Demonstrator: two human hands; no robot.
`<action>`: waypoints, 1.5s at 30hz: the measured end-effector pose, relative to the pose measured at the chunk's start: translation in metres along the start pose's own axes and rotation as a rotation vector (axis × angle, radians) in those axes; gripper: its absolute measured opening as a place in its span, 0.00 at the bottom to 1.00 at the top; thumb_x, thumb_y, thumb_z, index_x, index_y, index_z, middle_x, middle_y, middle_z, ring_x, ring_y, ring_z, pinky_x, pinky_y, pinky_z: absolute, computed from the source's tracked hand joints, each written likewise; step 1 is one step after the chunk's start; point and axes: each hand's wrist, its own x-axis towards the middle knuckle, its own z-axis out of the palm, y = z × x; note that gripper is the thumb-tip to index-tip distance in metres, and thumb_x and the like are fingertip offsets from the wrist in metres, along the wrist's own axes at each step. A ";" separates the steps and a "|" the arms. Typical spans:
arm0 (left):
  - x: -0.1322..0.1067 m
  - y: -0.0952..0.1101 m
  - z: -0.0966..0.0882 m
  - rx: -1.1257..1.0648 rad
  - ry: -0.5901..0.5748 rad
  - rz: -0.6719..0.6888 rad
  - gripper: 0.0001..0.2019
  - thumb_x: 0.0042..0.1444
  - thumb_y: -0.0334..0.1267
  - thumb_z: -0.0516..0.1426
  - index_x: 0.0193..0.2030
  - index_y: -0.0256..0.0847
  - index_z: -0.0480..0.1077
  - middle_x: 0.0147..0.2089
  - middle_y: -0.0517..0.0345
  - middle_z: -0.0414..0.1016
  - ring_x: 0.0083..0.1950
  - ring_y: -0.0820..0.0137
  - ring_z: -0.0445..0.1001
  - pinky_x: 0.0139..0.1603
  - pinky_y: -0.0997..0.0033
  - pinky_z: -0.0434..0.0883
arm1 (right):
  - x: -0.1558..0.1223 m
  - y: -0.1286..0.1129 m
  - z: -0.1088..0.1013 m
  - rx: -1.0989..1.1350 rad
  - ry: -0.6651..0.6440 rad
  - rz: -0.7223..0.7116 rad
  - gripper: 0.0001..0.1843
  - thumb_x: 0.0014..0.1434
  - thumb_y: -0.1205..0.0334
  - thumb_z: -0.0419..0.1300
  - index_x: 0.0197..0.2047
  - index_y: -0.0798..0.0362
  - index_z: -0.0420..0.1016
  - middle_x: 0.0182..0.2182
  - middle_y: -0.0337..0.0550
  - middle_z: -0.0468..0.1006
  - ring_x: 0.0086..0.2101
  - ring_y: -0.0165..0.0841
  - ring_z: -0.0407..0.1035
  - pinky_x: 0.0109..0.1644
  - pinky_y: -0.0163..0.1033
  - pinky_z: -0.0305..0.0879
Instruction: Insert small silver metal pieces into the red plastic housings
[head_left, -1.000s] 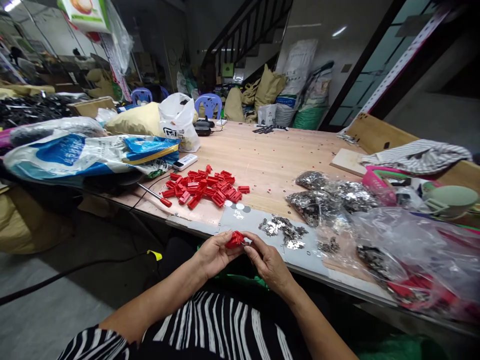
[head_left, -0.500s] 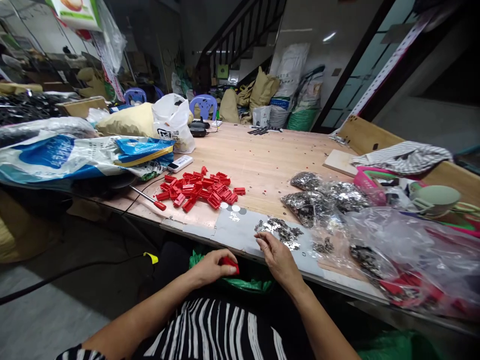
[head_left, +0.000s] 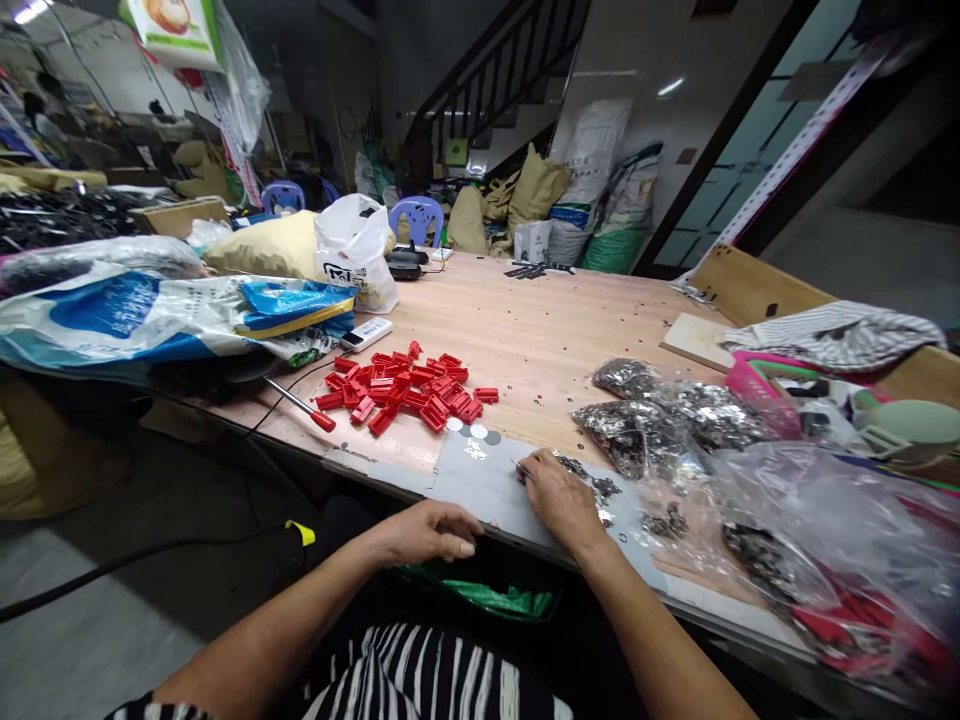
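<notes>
My left hand (head_left: pixel 431 532) hovers at the table's front edge, above an open green bag (head_left: pixel 502 598). Its fingers are stretched and the thumb stands apart, with nothing visible in it. On the grey mat (head_left: pixel 480 490), my right hand (head_left: pixel 559 500) is closed around a thin, pointed metal tool, whose tip sticks out to the left; its exact kind is unclear. Beside and partly under that hand lies a pile of small metal pieces (head_left: pixel 604 488). Several more flat silvery pieces (head_left: pixel 475 450) lie near the mat's upper left. A heap of red plastic parts (head_left: pixel 405 385) sits left of the mat.
Clear bags of metal pieces (head_left: pixel 630 435) lie to the right, by a pink basket (head_left: pixel 761 390). A red-handled screwdriver-like tool (head_left: pixel 304 405) lies at the left edge, near a white device (head_left: pixel 366 334). Blue-and-white sacking (head_left: pixel 135 310) covers the far left.
The red part that was in my left hand is gone from it, and its fingers have opened. My right hand has turned palm-down over the metal pile. The view has shifted slightly.
</notes>
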 end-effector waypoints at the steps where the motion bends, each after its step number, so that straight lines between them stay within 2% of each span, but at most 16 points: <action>1: 0.004 0.006 -0.008 -0.020 0.060 0.027 0.18 0.47 0.40 0.61 0.47 0.38 0.72 0.39 0.53 0.77 0.38 0.69 0.74 0.36 0.71 0.69 | 0.003 0.000 0.000 0.001 -0.018 0.001 0.13 0.59 0.71 0.50 0.39 0.50 0.75 0.41 0.46 0.73 0.37 0.35 0.71 0.33 0.36 0.60; 3: 0.013 0.018 -0.026 0.061 0.293 0.124 0.17 0.50 0.40 0.59 0.47 0.38 0.71 0.38 0.54 0.75 0.36 0.69 0.73 0.35 0.72 0.68 | 0.008 0.000 0.000 0.007 -0.043 0.001 0.11 0.59 0.71 0.52 0.37 0.51 0.75 0.40 0.46 0.74 0.37 0.37 0.72 0.35 0.37 0.60; 5: 0.025 0.026 -0.044 0.325 0.601 0.233 0.16 0.52 0.39 0.59 0.48 0.40 0.71 0.39 0.54 0.74 0.37 0.69 0.72 0.40 0.69 0.68 | 0.012 0.000 -0.001 0.005 -0.056 0.003 0.09 0.58 0.69 0.54 0.36 0.51 0.74 0.38 0.47 0.74 0.37 0.38 0.72 0.35 0.37 0.60; 7: 0.037 0.031 -0.060 0.631 0.835 0.271 0.17 0.53 0.38 0.59 0.50 0.43 0.70 0.45 0.52 0.72 0.44 0.66 0.70 0.48 0.65 0.67 | 0.013 -0.001 -0.002 -0.008 -0.074 0.016 0.07 0.58 0.67 0.55 0.35 0.51 0.74 0.38 0.48 0.75 0.37 0.39 0.72 0.35 0.38 0.60; 9: 0.049 0.031 -0.070 0.835 0.931 0.233 0.19 0.51 0.39 0.60 0.52 0.44 0.70 0.49 0.50 0.69 0.49 0.61 0.67 0.52 0.62 0.64 | 0.013 -0.002 -0.002 -0.020 -0.094 0.031 0.07 0.59 0.66 0.54 0.36 0.51 0.74 0.37 0.48 0.76 0.37 0.40 0.73 0.35 0.38 0.60; 11: 0.058 0.028 -0.075 0.894 0.953 0.200 0.19 0.50 0.40 0.61 0.51 0.44 0.71 0.50 0.49 0.67 0.50 0.59 0.66 0.52 0.60 0.64 | 0.011 -0.003 -0.001 0.010 -0.092 0.040 0.09 0.60 0.65 0.52 0.39 0.52 0.73 0.36 0.48 0.77 0.38 0.41 0.73 0.36 0.39 0.61; 14: 0.064 0.022 -0.076 0.887 0.960 0.196 0.15 0.50 0.39 0.61 0.46 0.43 0.73 0.48 0.49 0.68 0.50 0.58 0.65 0.52 0.58 0.63 | 0.006 -0.003 0.002 0.187 -0.029 0.024 0.13 0.59 0.67 0.51 0.46 0.51 0.71 0.39 0.46 0.78 0.40 0.39 0.72 0.41 0.40 0.63; 17: 0.061 0.018 -0.075 0.869 0.951 0.214 0.11 0.49 0.35 0.61 0.41 0.41 0.73 0.46 0.49 0.70 0.50 0.57 0.65 0.54 0.56 0.62 | -0.001 -0.004 0.004 0.405 -0.019 0.006 0.13 0.57 0.66 0.51 0.45 0.49 0.71 0.38 0.42 0.79 0.39 0.35 0.72 0.42 0.38 0.64; 22: 0.043 0.017 -0.066 0.778 0.899 0.307 0.22 0.46 0.33 0.64 0.49 0.43 0.67 0.50 0.53 0.71 0.52 0.61 0.68 0.56 0.58 0.64 | -0.011 -0.011 0.008 0.657 -0.030 0.017 0.10 0.58 0.58 0.53 0.40 0.49 0.72 0.36 0.40 0.79 0.36 0.34 0.73 0.40 0.37 0.65; 26: 0.029 0.018 -0.047 0.367 0.751 0.472 0.31 0.45 0.36 0.65 0.56 0.44 0.61 0.56 0.51 0.67 0.51 0.65 0.70 0.51 0.63 0.70 | -0.018 -0.017 0.010 0.759 -0.017 0.008 0.12 0.59 0.54 0.54 0.38 0.50 0.74 0.35 0.42 0.79 0.34 0.34 0.72 0.38 0.36 0.64; 28: 0.024 0.021 -0.036 0.158 0.676 0.500 0.34 0.42 0.36 0.67 0.57 0.44 0.60 0.57 0.50 0.66 0.50 0.65 0.71 0.50 0.64 0.70 | -0.022 -0.020 0.009 0.797 -0.007 -0.005 0.12 0.59 0.53 0.54 0.37 0.50 0.74 0.33 0.41 0.78 0.32 0.33 0.70 0.37 0.35 0.63; 32: 0.015 0.030 -0.015 -0.167 0.549 0.411 0.38 0.36 0.33 0.69 0.57 0.41 0.62 0.52 0.49 0.70 0.48 0.64 0.71 0.48 0.64 0.71 | -0.030 -0.022 0.007 0.905 -0.005 0.009 0.13 0.59 0.51 0.56 0.34 0.51 0.72 0.28 0.38 0.73 0.28 0.30 0.64 0.31 0.33 0.58; 35: 0.010 0.034 -0.005 -0.342 0.468 0.336 0.36 0.34 0.31 0.70 0.54 0.40 0.65 0.48 0.51 0.72 0.46 0.66 0.73 0.47 0.66 0.70 | -0.036 -0.021 0.005 1.017 -0.017 0.064 0.14 0.57 0.49 0.58 0.35 0.52 0.72 0.24 0.36 0.67 0.24 0.28 0.58 0.28 0.33 0.55; 38: 0.007 0.036 0.002 -0.432 0.416 0.295 0.33 0.34 0.29 0.70 0.51 0.40 0.68 0.48 0.53 0.73 0.45 0.69 0.73 0.47 0.70 0.69 | -0.041 -0.021 0.002 1.135 -0.049 0.108 0.16 0.57 0.48 0.57 0.38 0.53 0.72 0.21 0.34 0.63 0.22 0.27 0.56 0.26 0.33 0.54; 41: 0.004 0.038 0.008 -0.515 0.380 0.252 0.31 0.34 0.28 0.69 0.49 0.39 0.70 0.46 0.54 0.73 0.42 0.71 0.74 0.44 0.73 0.69 | -0.044 -0.022 0.000 1.179 -0.056 0.109 0.17 0.57 0.48 0.57 0.39 0.53 0.72 0.22 0.35 0.64 0.22 0.27 0.57 0.26 0.33 0.55; 45: -0.002 0.041 0.014 -0.609 0.318 0.202 0.31 0.35 0.30 0.69 0.49 0.41 0.67 0.48 0.53 0.70 0.39 0.69 0.76 0.35 0.73 0.70 | -0.046 -0.024 -0.001 1.155 -0.051 0.116 0.17 0.56 0.47 0.58 0.38 0.53 0.72 0.23 0.35 0.65 0.22 0.27 0.58 0.26 0.33 0.56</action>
